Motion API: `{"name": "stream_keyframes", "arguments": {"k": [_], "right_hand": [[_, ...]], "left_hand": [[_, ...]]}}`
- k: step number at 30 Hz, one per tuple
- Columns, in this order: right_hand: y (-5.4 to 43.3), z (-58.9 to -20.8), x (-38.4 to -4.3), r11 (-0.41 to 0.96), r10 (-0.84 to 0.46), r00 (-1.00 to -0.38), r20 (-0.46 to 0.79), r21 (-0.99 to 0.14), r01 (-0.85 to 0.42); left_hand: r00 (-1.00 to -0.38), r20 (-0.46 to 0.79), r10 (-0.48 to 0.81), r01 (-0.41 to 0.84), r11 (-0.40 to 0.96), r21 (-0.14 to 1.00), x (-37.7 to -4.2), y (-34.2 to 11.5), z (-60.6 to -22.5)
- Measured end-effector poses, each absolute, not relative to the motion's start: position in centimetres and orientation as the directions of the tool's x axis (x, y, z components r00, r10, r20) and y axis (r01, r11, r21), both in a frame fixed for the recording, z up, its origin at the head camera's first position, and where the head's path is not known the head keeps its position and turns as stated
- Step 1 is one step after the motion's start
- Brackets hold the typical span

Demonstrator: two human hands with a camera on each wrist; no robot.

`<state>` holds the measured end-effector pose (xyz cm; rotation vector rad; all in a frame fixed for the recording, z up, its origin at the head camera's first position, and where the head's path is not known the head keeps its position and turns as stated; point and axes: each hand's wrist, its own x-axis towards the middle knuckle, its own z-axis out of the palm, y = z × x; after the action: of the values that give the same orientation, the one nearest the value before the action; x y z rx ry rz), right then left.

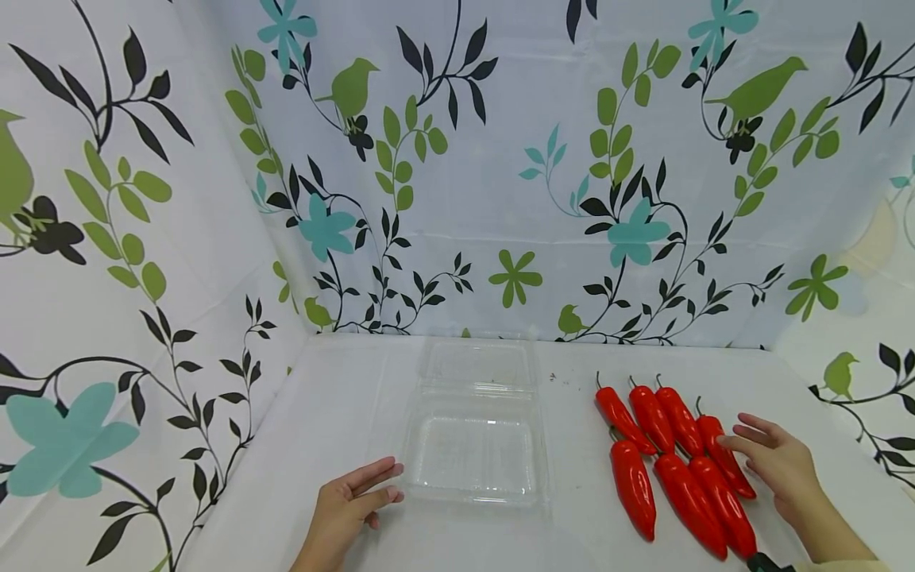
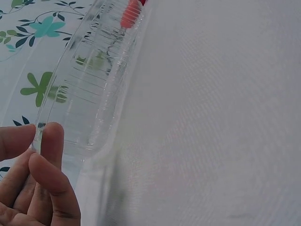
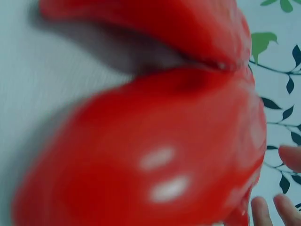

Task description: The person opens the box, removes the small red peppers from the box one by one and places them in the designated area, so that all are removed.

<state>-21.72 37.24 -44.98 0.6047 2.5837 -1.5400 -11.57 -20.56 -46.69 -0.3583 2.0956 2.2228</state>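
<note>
A clear plastic container [image 1: 472, 461] lies with its hinged lid [image 1: 477, 365] folded back away from me. At its left side is my left hand [image 1: 346, 508], fingers loosely bent and parted, fingertips right at the rim; in the left wrist view these fingers [image 2: 51, 188] overlap the rim's near corner. Several glossy red chili peppers [image 1: 686, 500] lie in two rows to the right of the container. My right hand [image 1: 782, 465] reaches over the rightmost pepper [image 1: 722, 453], its fingers spread and lightly bent. Two large peppers [image 3: 150, 150] fill most of the right wrist view.
A white table [image 1: 343, 397] carries everything. Behind it and along the sides hangs a white cloth [image 1: 500, 199] printed with birds, leaves and flowers. A small dark object [image 1: 766, 562] shows at the bottom edge beside the right wrist.
</note>
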Motion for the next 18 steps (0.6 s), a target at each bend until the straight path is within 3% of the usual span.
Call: {"name": "stream_keyframes", "arguments": {"k": [6,18], "right_hand": [[35.3,-44.1,-21.4,0.403,0.347,-0.918,-0.192,-0.854,0.330],[31.0,-41.8,-20.2,0.480,0.179,-0.983,-0.043,-0.868,0.125]], "left_hand": [[-0.972,-0.206,-0.116,-0.201,-0.058,0.978,-11.5,-20.5,-46.6],[-0.958,-0.145,-0.247,-0.166,0.067,0.984,-12.2,-21.2,-44.9]]}}
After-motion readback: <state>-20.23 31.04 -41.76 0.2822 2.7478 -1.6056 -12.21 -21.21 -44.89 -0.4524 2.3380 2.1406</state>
